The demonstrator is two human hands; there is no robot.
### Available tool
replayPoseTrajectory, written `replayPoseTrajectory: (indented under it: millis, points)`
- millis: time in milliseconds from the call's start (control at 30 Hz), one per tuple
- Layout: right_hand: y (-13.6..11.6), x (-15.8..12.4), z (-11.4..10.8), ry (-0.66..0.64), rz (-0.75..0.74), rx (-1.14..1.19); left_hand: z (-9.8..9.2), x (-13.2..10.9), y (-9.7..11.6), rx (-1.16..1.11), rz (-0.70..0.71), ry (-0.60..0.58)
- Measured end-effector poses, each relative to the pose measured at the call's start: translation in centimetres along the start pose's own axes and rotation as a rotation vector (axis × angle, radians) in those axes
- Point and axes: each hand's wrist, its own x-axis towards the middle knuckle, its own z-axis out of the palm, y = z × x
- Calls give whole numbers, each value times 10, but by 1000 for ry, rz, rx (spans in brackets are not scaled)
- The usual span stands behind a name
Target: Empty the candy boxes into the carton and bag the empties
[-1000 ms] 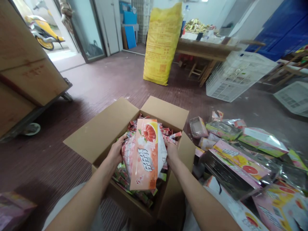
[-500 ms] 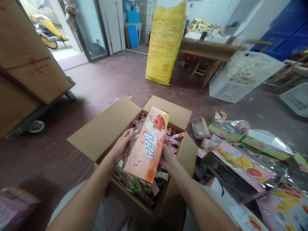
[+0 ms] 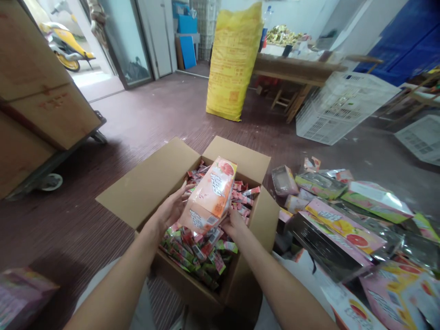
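Both of my hands hold a peach-coloured printed carton box [image 3: 213, 190] with a fruit picture, tilted so its near end faces me. My left hand [image 3: 172, 208] is at its left side, the fingers partly hidden along that edge. My right hand [image 3: 234, 223] grips its lower right corner, with some fingers hidden underneath. Below it stands an open cardboard box [image 3: 252, 250], flaps spread outward. Many small stick packets [image 3: 206, 250] in red, pink and green wrappers fill this box. Whether the printed box holds any packets cannot be seen.
To the right lies a heap of printed packaging boxes [image 3: 343, 224] with clear windows. Another printed box [image 3: 25, 293] is at the lower left. A loaded trolley [image 3: 51, 181] stands left. Ahead are a yellow sack [image 3: 233, 64], a wooden table [image 3: 292, 68] and white crates [image 3: 343, 105].
The printed box has tipped, its near end rising so that the end panel now shows. More red and pink packets are visible beneath it. Both hands have stayed beside it.
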Motion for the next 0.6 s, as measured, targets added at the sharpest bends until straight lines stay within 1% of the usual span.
replayPoseTrajectory:
  millis: [67, 133, 200, 267, 367, 433, 500, 567, 600]
  points:
    - [4, 2, 1, 31, 3, 25, 3, -2, 0, 13, 46, -91]
    - [5, 6, 0, 62, -20, 48, 6, -2, -3, 45, 87, -130]
    - [5, 12, -2, 93, -49, 54, 7, 1, -7, 113, 101, -93]
    - [3, 16, -5, 109, -83, 51, 8, 3, -8, 190, 81, -19]
    - [-2, 18, -9, 96, -150, 41, 10, -1, 1, 303, 54, 52]
    - [-5, 16, -9, 81, -181, 31, 12, -10, 10, 433, 58, 66]
    - [-7, 12, -6, 87, -228, 23, 14, -21, 16, 562, 62, 53]
    - [-7, 7, -1, 105, -297, 25, 12, -28, 15, 594, 80, 45]
    - [-7, 4, 2, 107, -327, 29, 9, -29, 14, 555, 95, 61]
